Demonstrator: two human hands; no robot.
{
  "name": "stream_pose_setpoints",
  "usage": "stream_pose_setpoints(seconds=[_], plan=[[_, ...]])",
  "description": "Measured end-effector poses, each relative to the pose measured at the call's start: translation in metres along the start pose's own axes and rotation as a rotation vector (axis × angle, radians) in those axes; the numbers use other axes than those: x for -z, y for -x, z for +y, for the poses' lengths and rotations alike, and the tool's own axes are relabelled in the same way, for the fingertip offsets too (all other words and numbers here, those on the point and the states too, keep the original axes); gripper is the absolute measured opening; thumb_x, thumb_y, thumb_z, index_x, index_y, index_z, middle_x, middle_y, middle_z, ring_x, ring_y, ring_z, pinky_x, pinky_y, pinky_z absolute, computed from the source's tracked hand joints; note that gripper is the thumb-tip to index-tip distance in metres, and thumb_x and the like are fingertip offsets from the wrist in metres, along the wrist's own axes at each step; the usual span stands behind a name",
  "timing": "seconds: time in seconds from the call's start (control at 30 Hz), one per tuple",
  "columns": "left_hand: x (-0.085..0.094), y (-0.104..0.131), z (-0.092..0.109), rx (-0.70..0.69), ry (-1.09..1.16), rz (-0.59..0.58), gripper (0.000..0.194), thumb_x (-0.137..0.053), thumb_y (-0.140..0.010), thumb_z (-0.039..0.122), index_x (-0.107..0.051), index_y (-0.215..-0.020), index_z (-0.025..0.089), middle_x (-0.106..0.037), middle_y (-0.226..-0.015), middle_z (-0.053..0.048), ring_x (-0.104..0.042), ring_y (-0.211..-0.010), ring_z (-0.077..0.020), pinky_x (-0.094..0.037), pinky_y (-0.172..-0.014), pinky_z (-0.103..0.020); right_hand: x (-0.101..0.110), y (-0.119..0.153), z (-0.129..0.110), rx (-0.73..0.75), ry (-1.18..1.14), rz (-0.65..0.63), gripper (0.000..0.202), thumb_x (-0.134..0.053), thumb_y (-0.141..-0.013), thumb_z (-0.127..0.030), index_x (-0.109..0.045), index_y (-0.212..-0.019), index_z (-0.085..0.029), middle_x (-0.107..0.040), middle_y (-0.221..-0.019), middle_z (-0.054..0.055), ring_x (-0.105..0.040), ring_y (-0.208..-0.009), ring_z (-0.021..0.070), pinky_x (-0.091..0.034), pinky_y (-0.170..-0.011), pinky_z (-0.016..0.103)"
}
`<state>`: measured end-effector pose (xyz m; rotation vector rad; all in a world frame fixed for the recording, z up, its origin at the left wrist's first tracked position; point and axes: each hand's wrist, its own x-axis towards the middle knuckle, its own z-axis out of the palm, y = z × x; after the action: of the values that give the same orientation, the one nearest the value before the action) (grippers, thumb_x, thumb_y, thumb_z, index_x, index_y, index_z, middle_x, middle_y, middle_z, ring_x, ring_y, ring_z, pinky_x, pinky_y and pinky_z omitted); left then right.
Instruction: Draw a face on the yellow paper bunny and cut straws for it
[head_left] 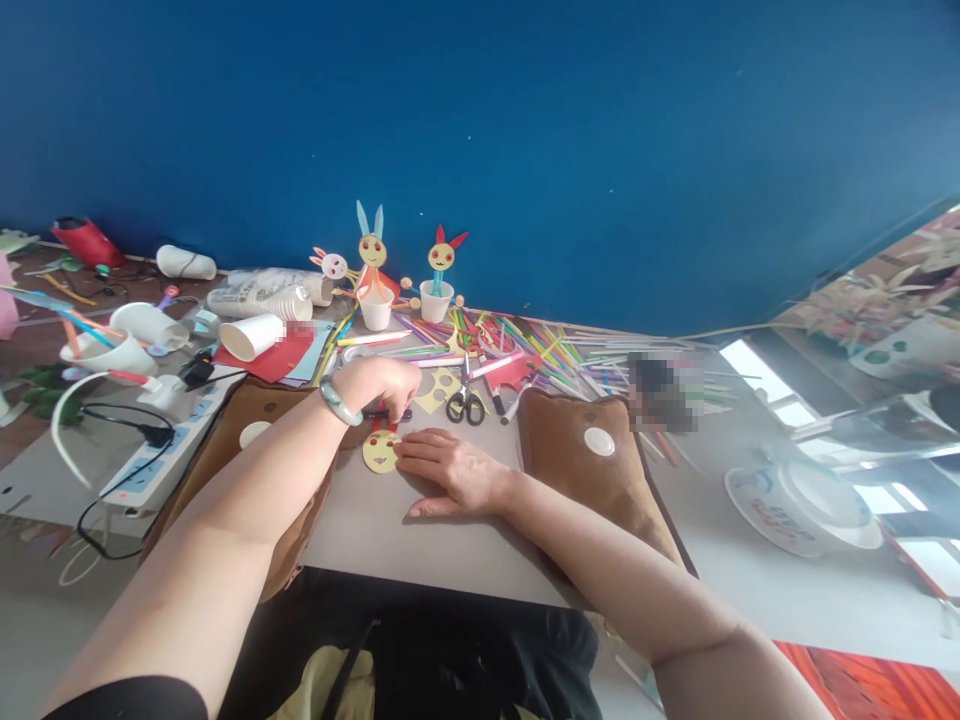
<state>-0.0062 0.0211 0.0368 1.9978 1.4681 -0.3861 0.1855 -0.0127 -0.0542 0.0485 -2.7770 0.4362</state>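
Observation:
A round yellow paper face point(379, 453) with red eyes lies flat on the table in front of me. My right hand point(454, 466) rests on the table, fingers stretched, fingertips at the face's right edge. Just above the face, my left hand point(382, 382) is bent downward with its fingers closed. Red paper shows beneath it at the face's top edge. Whatever those fingers hold is hidden. Beyond the hands lie black-handled scissors point(465, 400) and a yellow paper scrap point(437, 388) with round holes cut out.
Brown cushions lie on both sides, the right one point(577, 460) beside my forearm. Two rabbit-faced figures stand in white paper cups point(376, 308) by the blue wall. Colourful sticks point(555, 350) lie scattered behind. At left is a power strip point(169, 440) with cables; at right, a plastic-wrapped bowl point(814, 500).

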Motion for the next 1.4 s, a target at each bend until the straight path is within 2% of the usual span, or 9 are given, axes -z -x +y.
stream_pose_setpoints(seconds=[0.07, 0.13, 0.2, 0.3, 0.43, 0.67, 0.9, 1.13, 1.4], plan=[[0.001, 0.000, -0.001, 0.027, -0.047, -0.038, 0.016, -0.080, -0.042, 0.021, -0.066, -0.048, 0.017, -0.058, -0.045, -0.001, -0.054, -0.053, -0.0167, -0.043, -0.054, -0.027, 0.000, 0.001, 0.001, 0.001, 0.021, 0.006, 0.056, -0.055, -0.088, -0.057, -0.057, -0.122, -0.013, -0.063, -0.125, 0.019, -0.050, -0.128, 0.0281, -0.040, -0.107, 0.045], [0.003, -0.001, -0.005, 0.035, -0.093, 0.008, 0.017, -0.079, -0.049, 0.029, -0.067, -0.052, 0.017, -0.059, -0.048, -0.001, -0.052, -0.051, -0.0156, -0.040, -0.051, -0.027, 0.000, 0.002, 0.003, 0.002, 0.058, 0.025, 0.051, -0.056, -0.089, -0.055, -0.059, -0.118, -0.012, -0.064, -0.124, 0.018, -0.052, -0.125, 0.0277, -0.042, -0.105, 0.043], [0.003, -0.005, -0.010, 0.029, -0.122, 0.175, 0.019, -0.074, -0.058, 0.036, -0.068, -0.056, 0.018, -0.061, -0.052, -0.002, -0.054, -0.052, -0.0159, -0.039, -0.051, -0.027, 0.000, 0.003, 0.005, -0.002, 0.098, 0.048, 0.044, -0.055, -0.091, -0.051, -0.061, -0.112, -0.013, -0.065, -0.121, 0.017, -0.055, -0.121, 0.0265, -0.044, -0.102, 0.041], [0.003, -0.016, -0.021, 0.076, -0.155, 0.443, 0.017, -0.060, -0.072, 0.030, -0.072, -0.071, 0.018, -0.068, -0.069, -0.006, -0.061, -0.067, -0.0190, -0.043, -0.061, -0.027, 0.001, 0.004, 0.006, -0.020, 0.141, 0.063, 0.034, -0.054, -0.093, -0.046, -0.061, -0.106, -0.015, -0.066, -0.117, 0.016, -0.057, -0.115, 0.0246, -0.046, -0.097, 0.039], [-0.001, -0.035, -0.033, 0.126, -0.170, 0.620, 0.028, -0.049, -0.082, 0.024, -0.070, -0.098, 0.016, -0.070, -0.103, -0.012, -0.063, -0.098, -0.0231, -0.045, -0.083, -0.029, 0.000, 0.004, 0.008, -0.027, 0.159, 0.052, 0.028, -0.052, -0.095, -0.043, -0.061, -0.100, -0.017, -0.068, -0.112, 0.014, -0.059, -0.110, 0.0232, -0.047, -0.094, 0.038], [-0.007, -0.055, -0.043, 0.136, -0.156, 0.610, 0.034, -0.048, -0.083, 0.021, -0.068, -0.110, 0.016, -0.067, -0.115, -0.013, -0.060, -0.108, -0.0242, -0.044, -0.093, -0.031, -0.001, 0.006, 0.011, -0.053, 0.158, 0.052, 0.024, -0.050, -0.095, -0.039, -0.062, -0.095, -0.019, -0.068, -0.105, 0.013, -0.060, -0.104, 0.0221, -0.046, -0.092, 0.038], [-0.005, -0.054, -0.041, 0.120, -0.113, 0.612, 0.026, -0.054, -0.081, 0.030, -0.070, -0.097, 0.018, -0.069, -0.108, -0.010, -0.060, -0.104, -0.0227, -0.044, -0.090, -0.029, 0.000, 0.006, 0.010, -0.071, 0.160, 0.069, 0.022, -0.049, -0.096, -0.034, -0.063, -0.092, -0.018, -0.068, -0.101, 0.012, -0.060, -0.101, 0.0211, -0.046, -0.090, 0.037], [-0.007, -0.054, -0.037, 0.111, -0.076, 0.577, 0.018, -0.061, -0.074, 0.029, -0.070, -0.082, 0.016, -0.069, -0.086, -0.009, -0.062, -0.089, -0.0214, -0.045, -0.077, -0.026, 0.002, 0.005, 0.008, -0.083, 0.160, 0.086, 0.022, -0.046, -0.097, -0.031, -0.063, -0.093, -0.017, -0.070, -0.101, 0.011, -0.062, -0.101, 0.0208, -0.047, -0.089, 0.036], [-0.006, -0.050, -0.038, 0.132, -0.007, 0.590, 0.018, -0.060, -0.073, 0.030, -0.070, -0.081, 0.018, -0.069, -0.079, -0.007, -0.061, -0.080, -0.0192, -0.043, -0.068, -0.025, 0.002, 0.006, 0.008, -0.099, 0.157, 0.073, 0.023, -0.045, -0.097, -0.029, -0.064, -0.093, -0.018, -0.068, -0.101, 0.011, -0.060, -0.101, 0.0204, -0.048, -0.087, 0.034]])
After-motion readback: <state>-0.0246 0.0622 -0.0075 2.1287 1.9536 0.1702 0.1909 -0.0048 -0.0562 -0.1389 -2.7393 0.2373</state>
